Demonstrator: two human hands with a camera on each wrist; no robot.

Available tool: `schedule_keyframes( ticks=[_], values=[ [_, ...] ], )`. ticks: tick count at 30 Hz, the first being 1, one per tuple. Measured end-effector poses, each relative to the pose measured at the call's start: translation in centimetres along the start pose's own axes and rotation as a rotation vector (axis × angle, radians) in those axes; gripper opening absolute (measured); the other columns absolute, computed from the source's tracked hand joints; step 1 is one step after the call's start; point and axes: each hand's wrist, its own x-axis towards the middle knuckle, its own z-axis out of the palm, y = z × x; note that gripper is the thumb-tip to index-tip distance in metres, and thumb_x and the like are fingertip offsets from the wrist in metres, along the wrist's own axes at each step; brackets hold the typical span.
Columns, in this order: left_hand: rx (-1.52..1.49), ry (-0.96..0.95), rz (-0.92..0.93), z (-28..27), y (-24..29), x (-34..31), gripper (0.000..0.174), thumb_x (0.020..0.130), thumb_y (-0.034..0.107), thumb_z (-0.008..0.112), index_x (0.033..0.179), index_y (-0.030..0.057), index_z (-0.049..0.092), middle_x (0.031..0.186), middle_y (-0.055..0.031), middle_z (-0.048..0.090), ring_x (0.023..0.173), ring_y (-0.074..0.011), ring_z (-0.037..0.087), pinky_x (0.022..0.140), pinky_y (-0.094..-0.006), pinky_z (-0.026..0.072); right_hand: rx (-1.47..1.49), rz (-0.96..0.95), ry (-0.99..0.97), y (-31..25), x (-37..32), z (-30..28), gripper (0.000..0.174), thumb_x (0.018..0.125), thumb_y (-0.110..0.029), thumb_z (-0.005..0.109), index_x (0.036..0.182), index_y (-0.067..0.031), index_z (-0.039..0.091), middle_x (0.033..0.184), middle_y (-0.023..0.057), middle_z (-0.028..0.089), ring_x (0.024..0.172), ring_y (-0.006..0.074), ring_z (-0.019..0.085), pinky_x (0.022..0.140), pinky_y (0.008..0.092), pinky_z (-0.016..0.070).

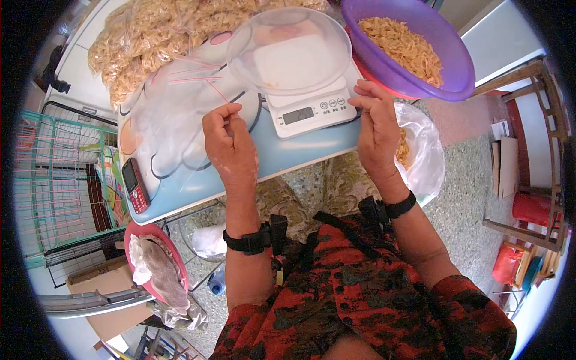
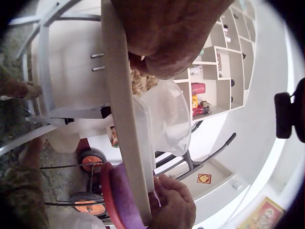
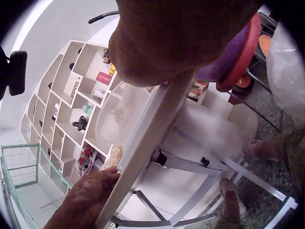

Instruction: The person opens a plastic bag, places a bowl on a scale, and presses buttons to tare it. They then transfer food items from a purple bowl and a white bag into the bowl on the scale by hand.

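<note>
The left hand (image 1: 231,143) and right hand (image 1: 378,131), fingers relaxed and slightly bent, flank a white plastic digital scale (image 1: 313,115). It carries a translucent round plastic bowl (image 1: 245,63).

Speckled floor (image 1: 453,186), white shelving (image 3: 64,78), perhaps greyish wall (image 2: 255,119)

A small red bar phone with a dark screen (image 1: 137,187) lies on the left corner of the pale-blue tabletop (image 1: 294,159). To its left stands a green wire-mesh cage (image 1: 57,198); nearer is a round pink plastic basin (image 1: 185,273) holding grey cloth (image 1: 167,276), beside a brown cardboard box (image 1: 96,282). A brown wooden frame (image 1: 555,105) stands at far right, above speckled flooring (image 1: 453,204). The right-wrist view shows white compartmented shelving (image 3: 64,62) with red flowers (image 3: 86,156) near it.
</note>
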Motion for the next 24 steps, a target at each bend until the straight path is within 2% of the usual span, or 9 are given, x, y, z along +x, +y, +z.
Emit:
schedule_keyframes(
  ticks=[8, 11, 14, 24],
  values=[
    [0.043, -0.008, -0.002, -0.02, -0.04, 0.02, 0.013, 0.093, 0.005, 0.054, 0.099, -0.0014, 0.063, 0.097, -0.0097, 0.059, 0.080, -0.0178, 0.056, 0.075, -0.0306, 0.0471, -0.068, -0.033, -0.005, -0.08, 0.06, 0.04, 0.024, 0.084, 0.008, 0.051, 0.098, -0.0053, 0.065, 0.125, 0.0168, 0.059, 0.112, 0.0331, 0.059, 0.095, 0.0399, 0.0489],
    [-0.023, 0.054, -0.007, 0.20, -0.29, 0.00, 0.017, 0.094, 0.007, 0.055, 0.107, -0.0010, 0.062, 0.098, -0.0101, 0.059, 0.084, -0.0189, 0.057, 0.078, -0.0314, 0.0478, -0.072, -0.012, 0.007, 0.05, -0.06, 0.17, 0.023, 0.084, 0.007, 0.051, 0.098, -0.0051, 0.065, 0.125, 0.0171, 0.058, 0.112, 0.0335, 0.059, 0.095, 0.0400, 0.0491],
    [-0.009, 0.157, 0.027, 0.66, -0.15, 0.08, 0.025, 0.095, 0.018, 0.060, 0.115, 0.0040, 0.061, 0.100, -0.0075, 0.063, 0.091, -0.0178, 0.061, 0.080, -0.0316, 0.0496, -0.077, -0.008, 0.009, 0.20, -0.11, 0.23, 0.023, 0.083, 0.008, 0.051, 0.098, -0.0047, 0.065, 0.125, 0.0174, 0.058, 0.112, 0.0335, 0.059, 0.095, 0.0399, 0.0494],
    [-0.028, 0.084, 0.007, 0.50, -0.60, -0.02, 0.028, 0.095, 0.017, 0.062, 0.119, 0.0040, 0.060, 0.101, -0.0065, 0.062, 0.091, -0.0165, 0.058, 0.079, -0.0307, 0.0496, -0.047, -0.032, -0.015, 0.10, -0.09, 0.35, 0.035, 0.074, 0.013, 0.053, 0.100, -0.0052, 0.068, 0.129, 0.0191, 0.055, 0.115, 0.0356, 0.057, 0.095, 0.0405, 0.0493]
  ],
)
